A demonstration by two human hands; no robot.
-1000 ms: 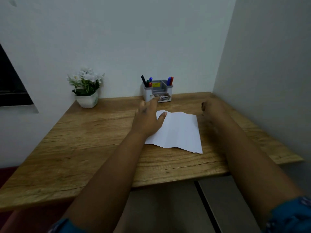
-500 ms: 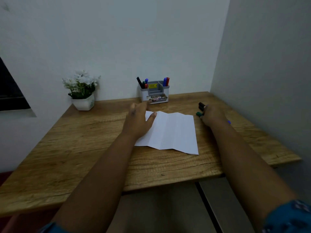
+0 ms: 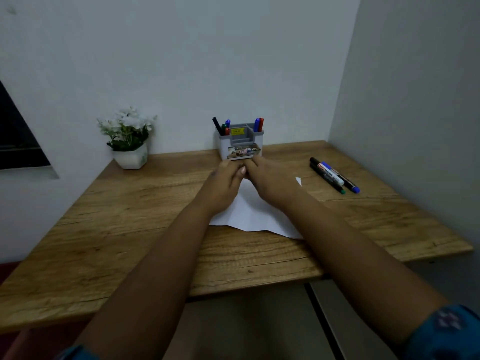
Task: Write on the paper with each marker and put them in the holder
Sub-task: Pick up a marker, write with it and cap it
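My left hand (image 3: 224, 181) and my right hand (image 3: 270, 181) meet fingertip to fingertip over the far end of the white paper (image 3: 249, 213), just in front of the grey holder (image 3: 240, 146). Both are closed on a dark marker (image 3: 246, 174), which the fingers hide almost entirely. The holder stands against the back wall with several markers upright in its left and right compartments. Three more markers (image 3: 335, 178) lie side by side on the desk to the right of the paper.
A white pot of white flowers (image 3: 130, 157) stands at the back left of the wooden desk (image 3: 130, 229). A wall closes off the desk's right side. A dark window frame (image 3: 15, 141) is on the far left.
My right hand left the markers on the right and came to the centre with one. My left hand lifted off the paper's left side and joined it. The three loose markers are now uncovered.
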